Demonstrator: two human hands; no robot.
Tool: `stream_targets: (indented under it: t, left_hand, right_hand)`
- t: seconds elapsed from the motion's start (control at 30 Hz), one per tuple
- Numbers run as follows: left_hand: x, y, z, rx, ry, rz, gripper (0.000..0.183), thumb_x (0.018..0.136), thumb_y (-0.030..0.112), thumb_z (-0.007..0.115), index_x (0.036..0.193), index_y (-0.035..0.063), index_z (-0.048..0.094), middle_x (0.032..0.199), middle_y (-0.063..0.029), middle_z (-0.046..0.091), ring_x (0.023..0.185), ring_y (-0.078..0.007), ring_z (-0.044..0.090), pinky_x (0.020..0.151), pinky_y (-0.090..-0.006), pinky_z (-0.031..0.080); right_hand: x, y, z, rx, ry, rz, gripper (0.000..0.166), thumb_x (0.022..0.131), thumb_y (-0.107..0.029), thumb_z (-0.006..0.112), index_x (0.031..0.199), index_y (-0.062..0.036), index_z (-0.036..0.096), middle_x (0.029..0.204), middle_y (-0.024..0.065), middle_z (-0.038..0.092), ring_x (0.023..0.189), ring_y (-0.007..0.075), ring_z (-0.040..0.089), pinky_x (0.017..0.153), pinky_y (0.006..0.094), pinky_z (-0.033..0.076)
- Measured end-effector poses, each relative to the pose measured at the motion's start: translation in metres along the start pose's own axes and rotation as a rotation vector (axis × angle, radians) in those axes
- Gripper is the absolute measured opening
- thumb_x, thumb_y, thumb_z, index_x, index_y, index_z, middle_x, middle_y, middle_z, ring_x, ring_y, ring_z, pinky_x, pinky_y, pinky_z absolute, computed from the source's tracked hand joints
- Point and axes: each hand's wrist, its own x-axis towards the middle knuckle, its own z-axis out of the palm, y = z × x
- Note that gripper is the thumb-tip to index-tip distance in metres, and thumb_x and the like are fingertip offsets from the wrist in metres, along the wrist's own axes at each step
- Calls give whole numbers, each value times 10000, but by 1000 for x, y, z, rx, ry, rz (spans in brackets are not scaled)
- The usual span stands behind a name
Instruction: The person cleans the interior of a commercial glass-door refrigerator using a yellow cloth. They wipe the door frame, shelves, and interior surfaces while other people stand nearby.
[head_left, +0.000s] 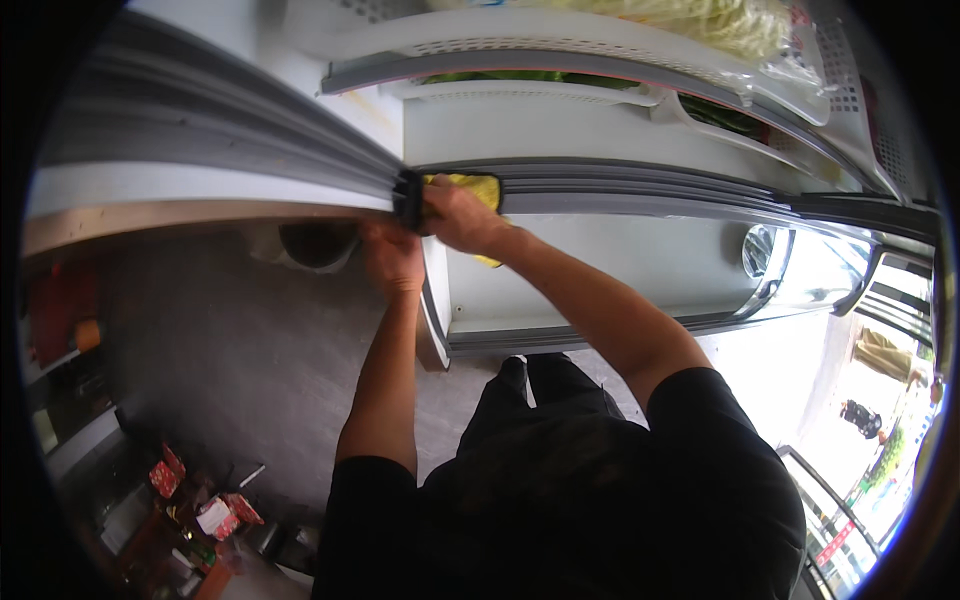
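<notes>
My right hand (461, 217) grips a yellow cloth with dark edging (484, 193). The cloth is pressed at the corner where the grey side frame (225, 112) of a refrigerated display cabinet meets its grooved grey track (637, 184). A dark piece (409, 201) wraps that corner beside my fingers; whether it belongs to the cloth I cannot tell. Just below, my left hand (394, 259) is at the outer edge of the frame. Its fingers are blurred and partly hidden behind that edge.
White perforated baskets (600, 37) stand on the cabinet's shelf, one holding a bagged pale food. Below the track is a white compartment (570, 255). A dark round container (319, 244) is under the frame. Red patterned boxes (225, 517) lie among clutter at lower left.
</notes>
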Motion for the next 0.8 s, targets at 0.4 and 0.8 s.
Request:
stream_targets:
  t: [0.4,0.8]
  left_hand:
    - [-1,8,-13,-81,-78,-50,502,805,489,664,1021,78,473,869,-98,669,838,-335,662,753,-435,507]
    - [-7,14,-20,47,-72,-14,664,818,517,629,1269,67,443,1098,-200,648,1002,-384,636,832,-432,518]
  right_hand:
    - [-44,18,-22,-582,82,27,179,839,-137,613,1012,-97,589,909,110,652,788,283,679,660,403,546]
    - [-140,99,-114,-716,432,350,625,721,-154,744,1268,-62,455,923,139,664,782,345,659,660,440,525]
